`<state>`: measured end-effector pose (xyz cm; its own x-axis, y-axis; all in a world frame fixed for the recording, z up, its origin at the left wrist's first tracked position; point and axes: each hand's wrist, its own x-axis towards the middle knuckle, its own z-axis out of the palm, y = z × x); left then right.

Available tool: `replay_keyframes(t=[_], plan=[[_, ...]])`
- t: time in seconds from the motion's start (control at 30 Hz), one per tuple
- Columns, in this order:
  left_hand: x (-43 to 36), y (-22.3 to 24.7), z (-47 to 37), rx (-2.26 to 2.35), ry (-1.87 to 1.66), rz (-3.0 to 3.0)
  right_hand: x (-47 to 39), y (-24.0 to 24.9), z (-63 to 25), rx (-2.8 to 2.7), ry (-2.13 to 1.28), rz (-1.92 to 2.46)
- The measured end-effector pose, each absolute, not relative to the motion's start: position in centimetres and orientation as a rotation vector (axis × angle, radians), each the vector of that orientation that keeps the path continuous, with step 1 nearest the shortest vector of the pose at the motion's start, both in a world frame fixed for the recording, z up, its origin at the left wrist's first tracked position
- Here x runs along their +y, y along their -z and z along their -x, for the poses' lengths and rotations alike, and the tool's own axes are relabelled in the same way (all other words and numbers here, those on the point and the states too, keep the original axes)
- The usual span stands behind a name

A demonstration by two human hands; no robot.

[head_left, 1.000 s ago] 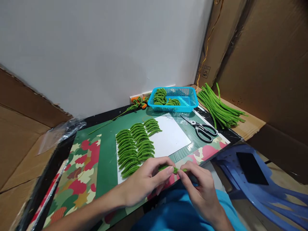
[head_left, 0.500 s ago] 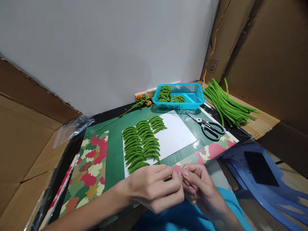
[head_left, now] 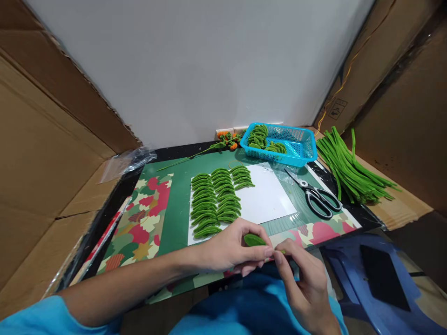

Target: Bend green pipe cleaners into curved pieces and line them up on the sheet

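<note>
A fuzzy green pipe-cleaner leaf (head_left: 254,240) shows inside the curled fingers of my left hand (head_left: 232,246), above the table's front edge. My right hand (head_left: 305,274) pinches at the leaf's end, its fingertips meeting the left thumb. A small green bit shows between the right fingers. Just beyond the left hand, bent green pipe-cleaner pieces (head_left: 203,204) lie in columns on a white sheet (head_left: 268,197). The third column is shorter than the other two.
Behind the sheet stands a blue basket (head_left: 300,160) with green leaves inside. Black-handled scissors (head_left: 316,195) lie right of the sheet, near a bundle of green pipe cleaners (head_left: 352,170). An orange-flowered stem (head_left: 209,148) rests at the back. A blue chair (head_left: 363,284) stands right.
My left hand has turned, and the green leaf in it now shows plainly. My right hand still meets it at the fingertips. The whole view has shifted, moving the table things rightward.
</note>
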<state>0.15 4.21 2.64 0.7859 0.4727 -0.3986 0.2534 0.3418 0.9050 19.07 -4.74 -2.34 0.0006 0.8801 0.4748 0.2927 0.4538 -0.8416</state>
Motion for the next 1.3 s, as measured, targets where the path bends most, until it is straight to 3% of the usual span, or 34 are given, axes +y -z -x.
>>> replay_keyframes(t=[0.13, 0.27, 0.33, 0.43, 0.57, 0.67, 0.77, 0.9, 1.0, 1.07, 1.17, 1.3], plan=[[4.0, -2.8, 0.1, 0.607, -0.316, -1.723, -5.3, 3.6, -18.2, -1.331, -0.767, 1.091], [4.7, -3.2, 0.0, 0.196, -0.52, -2.485, -5.6, 4.6, -17.6, -0.981, -1.267, 1.025], [4.9, -3.3, 0.1, 0.125, -0.562, -2.619, -5.5, 4.4, -17.8, -0.963, -1.348, 0.987], [4.8, -3.6, 0.2, 0.395, -0.597, -2.416, -5.2, 3.4, -18.7, -1.185, -1.038, 1.066], [4.3, -3.5, 0.0, 0.653, -0.212, -1.668, -4.9, 2.3, -19.9, -1.56, -0.641, 1.025], [4.3, -2.9, -0.2, 0.585, -0.116, -1.192, -4.7, 2.3, -20.0, -1.692, -0.529, 0.987], [4.4, -2.7, -0.1, 0.523, -0.098, -1.104, -4.9, 2.6, -19.8, -1.67, -0.589, 0.965], [4.3, -3.0, 0.2, 0.444, -0.281, -1.874, -5.4, 3.0, -19.7, -1.416, -1.044, 1.029], [4.3, -2.4, 0.3, 0.07, -0.574, -2.692, -5.3, 3.2, -19.7, -1.183, -1.469, 1.009], [4.2, -1.8, 0.3, -0.105, -0.672, -2.983, -5.0, 3.2, -19.5, -1.12, -1.565, 1.002], [4.0, -1.7, 0.3, 0.192, -0.65, -2.871, -4.7, 3.0, -19.2, -1.216, -1.304, 1.11], [3.7, -2.7, 0.1, 0.661, -0.338, -1.879, -4.6, 2.7, -19.3, -1.481, -0.813, 1.073]])
